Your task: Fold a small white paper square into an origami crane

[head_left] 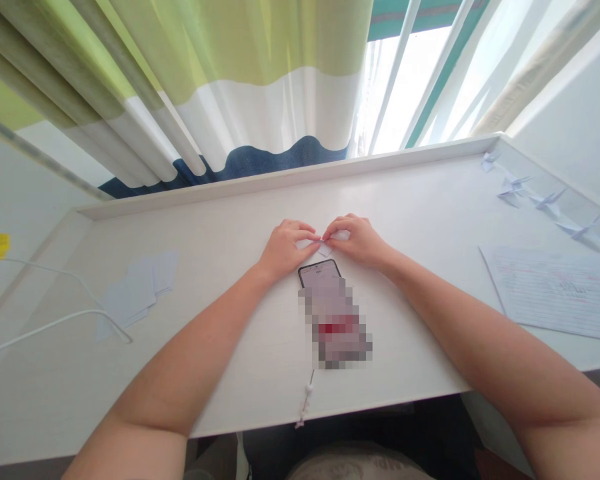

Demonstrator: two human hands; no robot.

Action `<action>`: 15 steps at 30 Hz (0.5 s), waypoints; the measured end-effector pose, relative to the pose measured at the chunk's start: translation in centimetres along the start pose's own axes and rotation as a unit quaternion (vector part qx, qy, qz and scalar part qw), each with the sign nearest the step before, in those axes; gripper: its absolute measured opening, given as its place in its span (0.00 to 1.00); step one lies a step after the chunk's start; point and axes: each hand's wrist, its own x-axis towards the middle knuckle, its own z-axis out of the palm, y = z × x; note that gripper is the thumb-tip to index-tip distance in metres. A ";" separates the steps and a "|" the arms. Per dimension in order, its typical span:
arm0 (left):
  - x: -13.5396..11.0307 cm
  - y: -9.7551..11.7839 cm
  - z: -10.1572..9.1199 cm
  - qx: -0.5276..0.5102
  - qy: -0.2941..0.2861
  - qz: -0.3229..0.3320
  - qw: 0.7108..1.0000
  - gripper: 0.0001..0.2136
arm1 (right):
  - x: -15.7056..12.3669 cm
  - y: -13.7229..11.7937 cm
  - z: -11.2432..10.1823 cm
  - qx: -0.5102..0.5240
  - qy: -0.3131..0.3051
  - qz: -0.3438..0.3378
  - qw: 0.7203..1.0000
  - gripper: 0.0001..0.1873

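Note:
My left hand (284, 245) and my right hand (359, 238) meet at the middle of the white desk (230, 220), fingertips pinched together on a small piece of white paper (325, 249) that lies on the desk. Both hands press on the paper from either side. Just in front of them lies a phone (334, 313), screen up, with a small charm strap (305, 400) trailing off its near end toward the desk's front edge.
A stack of small white paper squares (140, 290) lies at left beside a white cable (55, 320). Several folded paper cranes (545, 199) line the right rim. A lined sheet (555, 290) lies at right. Striped curtains (220, 100) hang behind the desk.

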 end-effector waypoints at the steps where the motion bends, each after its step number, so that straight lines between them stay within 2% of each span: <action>1: 0.0 0.0 0.0 0.008 -0.001 0.007 1.000 0.05 | 0.0 0.2 -0.1 0.003 -0.002 -0.012 1.000 0.06; 7: -0.2 0.1 -0.2 0.075 -0.016 0.051 0.996 0.07 | -0.1 1.4 -1.0 0.007 -0.024 -0.071 0.997 0.07; 10: -0.2 0.3 -0.5 0.103 -0.026 0.074 0.992 0.09 | -0.1 1.5 -1.3 -0.007 -0.021 -0.072 0.997 0.06; 15: -0.1 0.2 -0.6 0.112 -0.029 0.110 0.987 0.10 | -0.2 1.4 -1.4 -0.030 -0.015 -0.065 0.997 0.12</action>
